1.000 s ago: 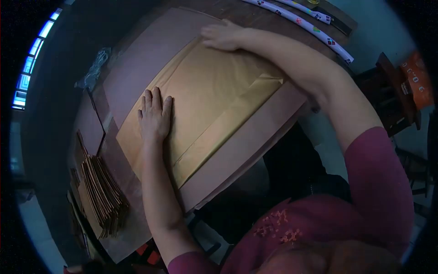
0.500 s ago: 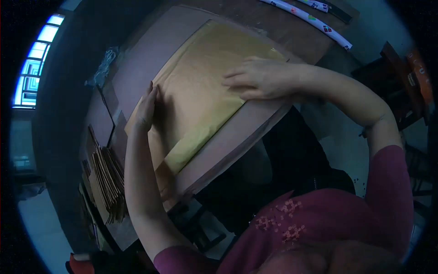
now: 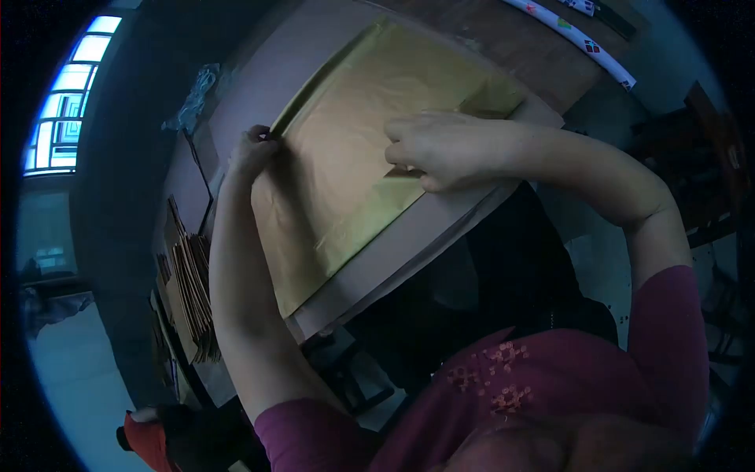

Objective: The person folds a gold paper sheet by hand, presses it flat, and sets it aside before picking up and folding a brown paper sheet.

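A large golden-yellow sheet of paper (image 3: 354, 149) is spread over a greyish-brown board (image 3: 385, 244) on the table. At the sheet's left edge, my left hand (image 3: 253, 151) is closed in a pinch, and the edge beside it stands up in a narrow fold. My right hand (image 3: 440, 149) rests at the near right part of the sheet, its fingers curled in and gripping the paper close to the front edge. Creases run from the right hand along that near edge. The fingertips of the right hand are partly hidden.
A stack of folded brown cardboard pieces (image 3: 191, 287) stands at the left. Clear crumpled plastic (image 3: 194, 96) lies at the far left edge. A white printed roll (image 3: 578, 39) lies at the back right. Below left, a person's red and black clothing (image 3: 149, 440) shows.
My left hand has gone from lying along the sheet's left edge to pinching it, and the edge is now raised. My right hand's outstretched fingers have curled onto the paper. The view has shifted slightly.
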`<action>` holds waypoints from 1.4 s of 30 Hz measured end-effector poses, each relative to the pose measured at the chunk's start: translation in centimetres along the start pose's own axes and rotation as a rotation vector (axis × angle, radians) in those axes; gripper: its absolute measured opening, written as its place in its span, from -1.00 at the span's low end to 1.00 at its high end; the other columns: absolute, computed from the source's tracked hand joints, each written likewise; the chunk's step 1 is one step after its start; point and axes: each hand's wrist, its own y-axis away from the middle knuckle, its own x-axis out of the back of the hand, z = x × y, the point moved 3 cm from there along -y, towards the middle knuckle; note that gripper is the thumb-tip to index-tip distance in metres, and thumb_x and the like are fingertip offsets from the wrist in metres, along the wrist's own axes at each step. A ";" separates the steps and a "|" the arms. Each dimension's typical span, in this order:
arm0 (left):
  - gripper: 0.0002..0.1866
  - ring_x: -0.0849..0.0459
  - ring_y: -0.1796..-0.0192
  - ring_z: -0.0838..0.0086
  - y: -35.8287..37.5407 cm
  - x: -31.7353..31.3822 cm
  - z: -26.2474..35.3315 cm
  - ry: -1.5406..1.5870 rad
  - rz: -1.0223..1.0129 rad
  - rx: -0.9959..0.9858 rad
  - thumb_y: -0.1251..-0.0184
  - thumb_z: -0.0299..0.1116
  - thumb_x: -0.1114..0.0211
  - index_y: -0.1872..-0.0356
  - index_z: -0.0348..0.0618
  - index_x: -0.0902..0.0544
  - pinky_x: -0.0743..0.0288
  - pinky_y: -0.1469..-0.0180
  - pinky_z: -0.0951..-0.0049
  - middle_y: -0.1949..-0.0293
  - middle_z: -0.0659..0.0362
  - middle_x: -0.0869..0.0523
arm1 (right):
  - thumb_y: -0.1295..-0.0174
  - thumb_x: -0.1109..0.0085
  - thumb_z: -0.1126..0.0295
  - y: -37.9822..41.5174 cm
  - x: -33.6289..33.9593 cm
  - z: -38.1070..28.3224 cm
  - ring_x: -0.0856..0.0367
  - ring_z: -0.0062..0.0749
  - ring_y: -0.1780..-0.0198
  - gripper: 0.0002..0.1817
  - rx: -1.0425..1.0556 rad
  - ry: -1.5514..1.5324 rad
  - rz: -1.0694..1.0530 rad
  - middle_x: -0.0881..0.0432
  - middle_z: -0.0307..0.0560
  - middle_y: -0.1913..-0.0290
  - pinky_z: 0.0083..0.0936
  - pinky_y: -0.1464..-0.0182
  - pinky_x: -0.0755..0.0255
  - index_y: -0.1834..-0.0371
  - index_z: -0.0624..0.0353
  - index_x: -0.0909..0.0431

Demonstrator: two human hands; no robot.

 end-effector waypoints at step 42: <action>-0.98 -0.59 0.41 0.47 22.0 -2.3 2.2 0.932 0.025 0.397 -0.34 -0.54 -0.19 0.29 -0.26 -0.58 -0.52 0.34 0.51 0.40 0.19 -0.59 | -0.36 -0.11 0.31 9.2 7.9 24.1 -0.60 0.11 -0.20 -0.66 -1.081 0.390 0.532 -0.58 0.19 -0.19 0.01 -0.20 -0.48 -0.14 0.18 -0.60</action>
